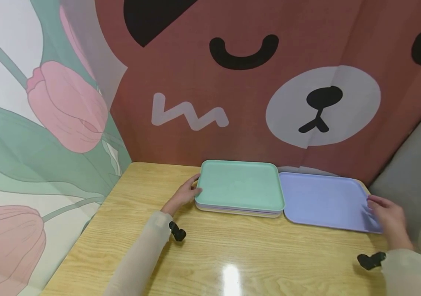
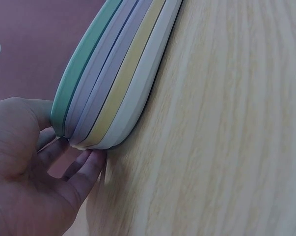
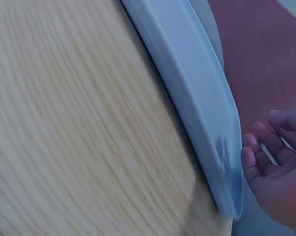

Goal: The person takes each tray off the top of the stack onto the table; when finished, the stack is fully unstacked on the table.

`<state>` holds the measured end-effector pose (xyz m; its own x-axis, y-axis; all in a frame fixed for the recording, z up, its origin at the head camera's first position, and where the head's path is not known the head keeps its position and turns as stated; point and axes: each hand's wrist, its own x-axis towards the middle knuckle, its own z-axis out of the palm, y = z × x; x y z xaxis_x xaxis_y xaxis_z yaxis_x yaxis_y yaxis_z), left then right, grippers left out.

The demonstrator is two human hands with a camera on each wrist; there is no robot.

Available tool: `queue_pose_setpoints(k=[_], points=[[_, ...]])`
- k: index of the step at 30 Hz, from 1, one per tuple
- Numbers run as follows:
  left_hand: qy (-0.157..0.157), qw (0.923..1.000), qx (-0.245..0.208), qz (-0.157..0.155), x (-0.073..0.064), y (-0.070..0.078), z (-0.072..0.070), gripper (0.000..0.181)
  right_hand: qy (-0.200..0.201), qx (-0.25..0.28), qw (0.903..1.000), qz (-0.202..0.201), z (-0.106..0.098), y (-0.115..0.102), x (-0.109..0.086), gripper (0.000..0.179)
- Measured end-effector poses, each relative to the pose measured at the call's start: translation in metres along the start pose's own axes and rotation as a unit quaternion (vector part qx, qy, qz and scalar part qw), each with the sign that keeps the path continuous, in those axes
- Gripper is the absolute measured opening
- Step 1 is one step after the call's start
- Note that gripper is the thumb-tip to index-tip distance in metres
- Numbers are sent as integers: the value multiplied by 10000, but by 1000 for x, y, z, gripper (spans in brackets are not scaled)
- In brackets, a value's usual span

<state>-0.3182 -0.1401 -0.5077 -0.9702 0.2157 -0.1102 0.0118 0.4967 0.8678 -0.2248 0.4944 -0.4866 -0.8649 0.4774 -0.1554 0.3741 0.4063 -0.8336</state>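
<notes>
Trays under both my hands: one stack at the left, one single tray at the right

The stack of trays (image 1: 240, 185) lies flat at the far side of the surface (image 1: 199, 263), with a green tray on top. Just beside it, on its right, lies the single violet tray (image 1: 323, 201); whether their rims touch, I cannot tell.

With my left hand (image 1: 183, 195) I hold the end of the stack, thumb at the green rim and bent fingers against the lower layers. My right hand (image 1: 389, 216) is loose, fingers slightly apart and tips at the outer rim of the violet tray, pinching nothing.

I judge that this step is the arranging of trays side by side. The next move would call for a firm left hold and a light, level touch at right, because the violet tray seems to reach the edge of the surface.

Only the left wrist view shows clearly the lavender (image 2: 96, 69), yellow (image 2: 120, 81) and white layers (image 2: 142, 81). Only the head view shows both groups together.
</notes>
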Motion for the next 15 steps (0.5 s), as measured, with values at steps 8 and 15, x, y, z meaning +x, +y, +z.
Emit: queue_pose_setpoints(k=[8, 15], points=[[-47, 9999, -147, -45, 1, -1, 0, 65, -603, -245, 9939, -892, 41, -27, -5, 60], [-81, 9997, -247, 25, -1, 0, -1, 65, -905, -330, 9833, -1542, 76, -45, -14, 54]])
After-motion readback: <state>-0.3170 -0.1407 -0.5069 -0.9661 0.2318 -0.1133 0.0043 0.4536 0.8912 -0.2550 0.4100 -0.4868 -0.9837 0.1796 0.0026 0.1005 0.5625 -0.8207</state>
